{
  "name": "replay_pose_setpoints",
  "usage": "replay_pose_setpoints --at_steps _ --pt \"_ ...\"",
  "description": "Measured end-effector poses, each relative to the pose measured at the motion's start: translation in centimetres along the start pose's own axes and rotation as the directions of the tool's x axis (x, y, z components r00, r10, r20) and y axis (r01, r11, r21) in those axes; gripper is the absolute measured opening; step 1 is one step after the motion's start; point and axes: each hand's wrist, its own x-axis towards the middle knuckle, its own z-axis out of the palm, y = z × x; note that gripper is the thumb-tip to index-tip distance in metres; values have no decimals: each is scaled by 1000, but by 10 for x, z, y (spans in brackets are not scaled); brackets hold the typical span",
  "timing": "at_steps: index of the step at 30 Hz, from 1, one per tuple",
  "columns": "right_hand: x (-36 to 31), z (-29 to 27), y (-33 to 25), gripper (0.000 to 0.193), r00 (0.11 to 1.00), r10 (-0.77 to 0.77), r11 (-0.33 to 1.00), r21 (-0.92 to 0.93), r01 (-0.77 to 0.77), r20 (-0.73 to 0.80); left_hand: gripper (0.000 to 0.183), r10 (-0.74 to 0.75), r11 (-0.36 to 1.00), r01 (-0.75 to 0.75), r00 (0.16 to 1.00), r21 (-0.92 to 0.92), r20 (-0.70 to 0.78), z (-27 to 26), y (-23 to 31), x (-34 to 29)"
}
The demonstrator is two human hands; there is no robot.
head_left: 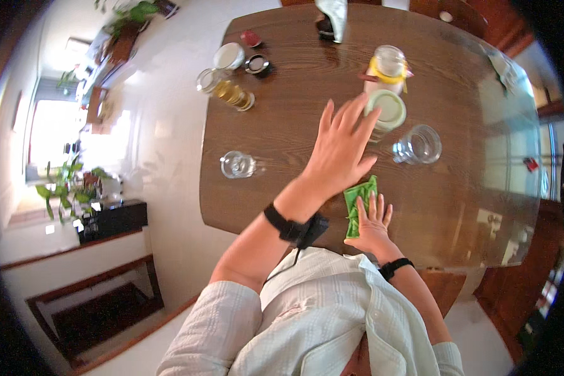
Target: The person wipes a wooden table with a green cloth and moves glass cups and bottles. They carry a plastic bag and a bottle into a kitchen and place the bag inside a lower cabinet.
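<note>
My left hand (339, 150) reaches over the middle of the table with its fingers spread and nothing held. Its fingertips are at the near left edge of a jar with a pale green lid (387, 108); whether they touch it I cannot tell. A folded green cloth (360, 207) lies on the table below that hand. My right hand (375, 227) rests palm down at the cloth's right edge, fingers stretched out, the thumb over the cloth. An open clear glass jar (418, 144) is to the right of the lidded jar. Just behind it stands a glass jar with a yellow band (390, 67).
A small clear glass (237, 164) sits near the left edge of the brown table (288, 119). Farther back are a glass with amber contents (234, 95), a white round container (229, 56), a dark-rimmed round piece (257, 64) and a small red item (251, 38). A silvery pouch (335, 19) lies at the far edge.
</note>
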Motion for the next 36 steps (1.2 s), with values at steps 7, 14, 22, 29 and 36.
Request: replay_pose_setpoints --at_steps 7,14,22,29,36 --pt "7 22 -8 102 969 -23 991 -137 -12 -247 88 -613 769 633 769 83 -182 -26 -76 -178" --pt "40 17 -45 93 919 -154 972 -224 74 -364 100 -765 630 773 635 76 -107 -52 -140 -208" --pt "125 8 -138 80 856 -27 987 -147 -58 -517 81 -632 775 612 748 156 202 -67 -190 -189" --pt "201 -16 -160 46 639 -39 984 82 158 -769 71 -477 878 473 850 75 221 -72 -215 -195" --pt "209 -37 -113 60 380 425 887 293 -358 -822 68 -403 913 407 885 32 234 -86 -236 -215"
